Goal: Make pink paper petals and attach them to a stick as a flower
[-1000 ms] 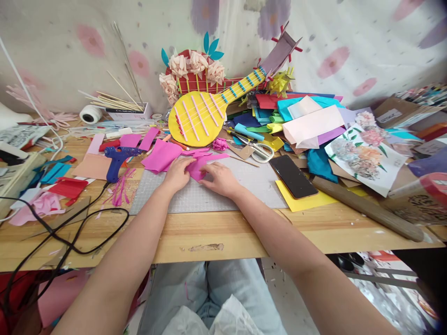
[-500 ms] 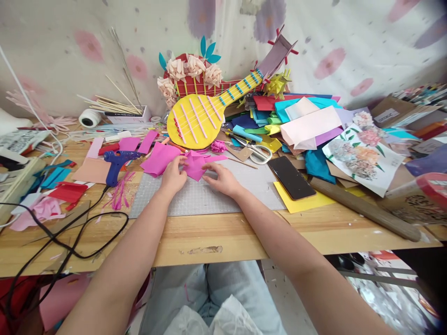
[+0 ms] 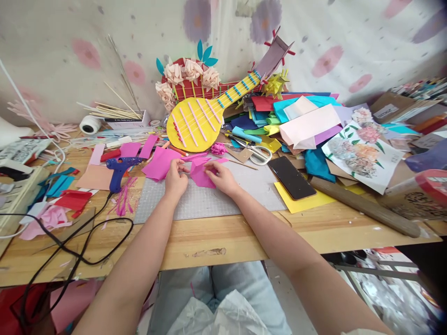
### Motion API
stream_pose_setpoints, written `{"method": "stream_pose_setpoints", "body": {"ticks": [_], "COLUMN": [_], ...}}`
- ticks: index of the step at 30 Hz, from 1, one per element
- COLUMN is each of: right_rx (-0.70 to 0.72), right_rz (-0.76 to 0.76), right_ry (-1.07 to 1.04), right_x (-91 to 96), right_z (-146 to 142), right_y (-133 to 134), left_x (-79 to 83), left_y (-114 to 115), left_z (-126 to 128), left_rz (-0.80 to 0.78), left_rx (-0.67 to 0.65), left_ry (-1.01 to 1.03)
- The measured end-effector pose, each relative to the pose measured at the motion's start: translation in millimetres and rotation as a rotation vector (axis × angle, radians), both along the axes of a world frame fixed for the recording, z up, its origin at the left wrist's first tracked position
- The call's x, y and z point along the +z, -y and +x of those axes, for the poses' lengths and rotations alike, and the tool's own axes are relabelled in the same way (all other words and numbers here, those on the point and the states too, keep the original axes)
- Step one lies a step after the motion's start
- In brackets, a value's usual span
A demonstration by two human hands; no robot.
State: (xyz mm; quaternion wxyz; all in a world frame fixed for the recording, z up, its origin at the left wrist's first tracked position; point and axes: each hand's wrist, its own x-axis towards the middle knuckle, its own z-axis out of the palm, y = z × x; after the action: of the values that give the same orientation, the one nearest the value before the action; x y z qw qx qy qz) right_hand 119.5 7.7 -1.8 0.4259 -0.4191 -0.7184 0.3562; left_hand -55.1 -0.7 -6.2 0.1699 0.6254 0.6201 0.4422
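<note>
My right hand [image 3: 222, 177] pinches the right side of a folded magenta paper piece [image 3: 200, 175], which lies over the grey cutting mat [image 3: 188, 207]. My left hand [image 3: 176, 177] is just left of that piece, fingers slightly bent and apart, with nothing visible in them. Beside it, partly under or behind the fingers, is a larger magenta sheet [image 3: 158, 163]. A narrow magenta strip shows behind the folded piece. A small crumpled magenta paper flower [image 3: 218, 148] sits beyond my hands.
A yellow paper lute [image 3: 196, 123] leans at the back. Left are a blue glue gun [image 3: 120, 170] and its looped black cord [image 3: 75, 253]. Scissors [image 3: 260, 155], a phone [image 3: 291, 177] and a wooden stick [image 3: 365, 207] lie right, before piled coloured paper [image 3: 310, 125].
The magenta piece has turned and shifted slightly right and nearer me. My left fingers have come away from it, while my right fingers have closed on its right side. The view has shifted slightly.
</note>
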Motion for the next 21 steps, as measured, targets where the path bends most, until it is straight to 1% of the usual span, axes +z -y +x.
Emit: {"method": "stream_pose_setpoints", "body": {"ticks": [2, 5, 9, 12, 14, 17, 19, 21], "right_rx": [0.016, 0.052, 0.133, 0.167, 0.182, 0.195, 0.160, 0.085], "right_rz": [-0.071, -0.167, -0.204, -0.211, -0.212, -0.204, -0.149, -0.042], "right_ry": [-0.081, -0.188, -0.246, -0.227, -0.213, -0.211, -0.196, -0.127], "right_x": [2.6, 6.9, 8.7, 8.0, 7.6, 8.4, 10.7, 14.8], "right_z": [6.8, 18.2, 26.3, 24.2, 20.9, 18.6, 22.0, 29.4], "right_y": [-3.8, -9.0, -13.2, -15.2, -16.5, -18.0, -17.5, -14.7], "left_x": [-1.3, 0.2, 4.9, 7.5, 8.4, 8.4, 8.0, 8.1], "left_y": [-0.2, 2.9, 9.8, 13.4, 14.8, 16.3, 16.9, 17.2], "left_z": [-1.1, 0.3, 8.1, 14.0, 16.4, 18.1, 19.0, 20.2], "left_rz": [0.025, 0.054, 0.138, 0.151, 0.145, 0.127, 0.113, 0.101], "left_rx": [-0.037, -0.153, -0.293, -0.345, -0.337, -0.284, -0.248, -0.211], "left_ry": [0.018, -0.023, -0.108, -0.162, -0.194, -0.237, -0.263, -0.287]}}
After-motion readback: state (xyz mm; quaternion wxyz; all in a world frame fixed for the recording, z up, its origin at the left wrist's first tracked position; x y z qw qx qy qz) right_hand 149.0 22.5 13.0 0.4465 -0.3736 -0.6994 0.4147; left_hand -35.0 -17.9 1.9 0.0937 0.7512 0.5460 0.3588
